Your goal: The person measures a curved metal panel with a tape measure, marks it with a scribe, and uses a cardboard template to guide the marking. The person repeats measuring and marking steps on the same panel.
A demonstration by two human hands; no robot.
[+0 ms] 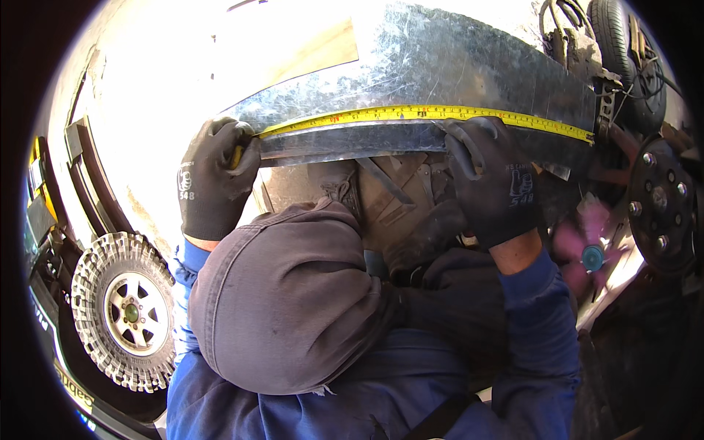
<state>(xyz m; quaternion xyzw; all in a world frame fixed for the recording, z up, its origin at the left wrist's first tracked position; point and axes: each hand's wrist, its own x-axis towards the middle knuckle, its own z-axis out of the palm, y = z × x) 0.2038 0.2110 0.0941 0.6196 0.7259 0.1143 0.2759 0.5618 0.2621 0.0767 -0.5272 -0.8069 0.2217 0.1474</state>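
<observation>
Spanning the upper middle of the frame, the yellow measuring tape (400, 112) lies along the grey metal sheet (469, 66), its long axis running left to right and dipping toward the right. The left hand (216, 176), gloved, is at the tape's left end. The right hand (495, 180), also gloved, is right of centre, just below the tape, whose free end lies beyond it near the sheet's right edge. Left hand: closed, grasping the tape, a yellow part showing between the fingers. Right hand: fingers curled, partly closed, at the sheet's lower edge; whether it grips tape or sheet cannot be determined. A treaded wheel (88, 315) stands lower left.
</observation>
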